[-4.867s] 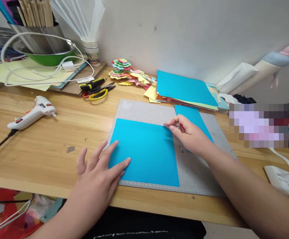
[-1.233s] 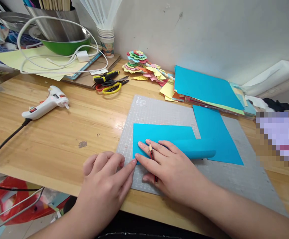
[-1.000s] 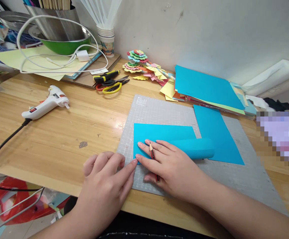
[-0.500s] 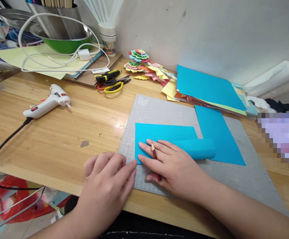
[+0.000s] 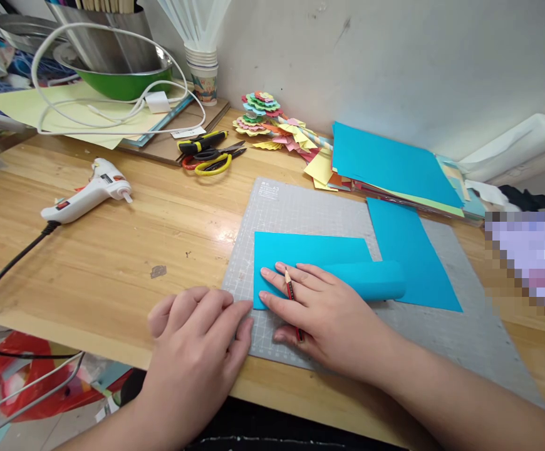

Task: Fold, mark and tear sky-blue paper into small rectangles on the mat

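A blue paper sheet (image 5: 310, 250) lies folded over on the grey cutting mat (image 5: 301, 207), its fold still rounded at the right end. My right hand (image 5: 324, 313) presses flat on the sheet's near left corner, with a red pencil (image 5: 292, 300) clamped between two fingers. My left hand (image 5: 197, 338) rests on the mat's left edge with fingers loosely curled, its fingertips beside the sheet's corner and holding nothing. A second blue sheet (image 5: 408, 250) lies on the mat to the right.
A white glue gun (image 5: 84, 194) with a black cord lies on the wooden table (image 5: 113, 250) at left. Scissors (image 5: 211, 160) and paper flowers (image 5: 263, 116) sit behind the mat. A stack of coloured paper (image 5: 389, 166) lies at the back right. A green bowl (image 5: 117, 75) and white cable sit far left.
Since 4.9 s ago the flat blue sheet was folded over toward me and both hands came to its near left corner. In the last second my left hand drew back slightly from the corner.
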Demonstrator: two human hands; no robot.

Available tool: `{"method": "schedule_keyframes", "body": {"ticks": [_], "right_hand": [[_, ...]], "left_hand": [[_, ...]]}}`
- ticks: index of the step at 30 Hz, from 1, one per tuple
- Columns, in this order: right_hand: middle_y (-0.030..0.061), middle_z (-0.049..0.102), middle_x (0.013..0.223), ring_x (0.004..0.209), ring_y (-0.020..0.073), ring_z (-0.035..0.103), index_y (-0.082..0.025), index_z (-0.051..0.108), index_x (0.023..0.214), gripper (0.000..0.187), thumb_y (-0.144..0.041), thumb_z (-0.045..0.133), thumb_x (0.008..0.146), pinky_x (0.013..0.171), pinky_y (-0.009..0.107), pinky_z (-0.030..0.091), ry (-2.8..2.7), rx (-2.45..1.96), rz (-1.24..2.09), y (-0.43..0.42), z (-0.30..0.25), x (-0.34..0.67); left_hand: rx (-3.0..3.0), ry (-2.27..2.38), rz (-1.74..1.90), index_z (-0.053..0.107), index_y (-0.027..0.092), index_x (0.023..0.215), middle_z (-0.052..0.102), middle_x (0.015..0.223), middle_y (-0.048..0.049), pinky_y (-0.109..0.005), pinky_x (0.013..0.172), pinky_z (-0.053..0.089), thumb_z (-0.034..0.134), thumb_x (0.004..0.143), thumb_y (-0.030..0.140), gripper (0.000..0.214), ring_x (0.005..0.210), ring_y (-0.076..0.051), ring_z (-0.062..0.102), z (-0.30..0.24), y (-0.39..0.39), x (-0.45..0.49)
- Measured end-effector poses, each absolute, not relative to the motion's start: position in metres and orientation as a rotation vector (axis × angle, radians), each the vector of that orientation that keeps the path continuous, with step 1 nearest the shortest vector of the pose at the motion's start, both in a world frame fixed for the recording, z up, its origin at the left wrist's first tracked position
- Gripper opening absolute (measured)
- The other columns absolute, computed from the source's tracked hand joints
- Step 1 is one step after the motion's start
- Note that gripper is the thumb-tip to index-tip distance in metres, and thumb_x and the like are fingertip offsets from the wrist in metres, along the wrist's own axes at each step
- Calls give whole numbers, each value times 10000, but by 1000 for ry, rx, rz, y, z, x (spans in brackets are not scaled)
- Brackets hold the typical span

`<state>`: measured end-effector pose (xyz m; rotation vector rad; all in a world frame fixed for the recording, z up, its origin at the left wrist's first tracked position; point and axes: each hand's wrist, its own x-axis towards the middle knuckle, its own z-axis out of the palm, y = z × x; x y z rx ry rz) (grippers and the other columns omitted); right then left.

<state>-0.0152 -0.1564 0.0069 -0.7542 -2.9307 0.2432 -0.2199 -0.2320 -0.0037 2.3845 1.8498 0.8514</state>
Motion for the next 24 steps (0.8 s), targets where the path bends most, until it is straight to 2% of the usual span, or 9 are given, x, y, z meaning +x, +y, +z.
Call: {"method": "schedule_keyframes", "body": {"ticks": [6, 18, 24], "right_hand": [[73, 481, 1460, 1351, 283, 423, -215, 592, 1250, 379, -421, 425, 979, 1080, 493, 391, -2933, -757, 238, -157, 7, -16], [69, 479, 1461, 1350, 282, 425, -218, 588, 1244, 382, -431, 408, 985, 1078, 490, 396, -2939, -746, 226, -157, 7, -15], [71, 476, 1463, 1352, 280, 423, -221, 586, 1247, 379, -427, 402, 988, 1079, 491, 395, -2933, -749, 213, -158, 5, -15]], "left_hand": [[2403, 1826, 848, 702, 288, 972, 633, 857, -20, -389, 789, 380, 590, 880, 197, 171, 847, -212, 503, -5, -233, -222], [2404, 1865, 876, 693, 215, 961, 656, 873, -26, -388, 798, 385, 598, 872, 210, 131, 845, -227, 522, -4, -231, -219], [2393, 1866, 881, 696, 220, 975, 656, 878, -23, -391, 800, 391, 601, 871, 214, 141, 846, -226, 529, -4, -232, -220]]}}
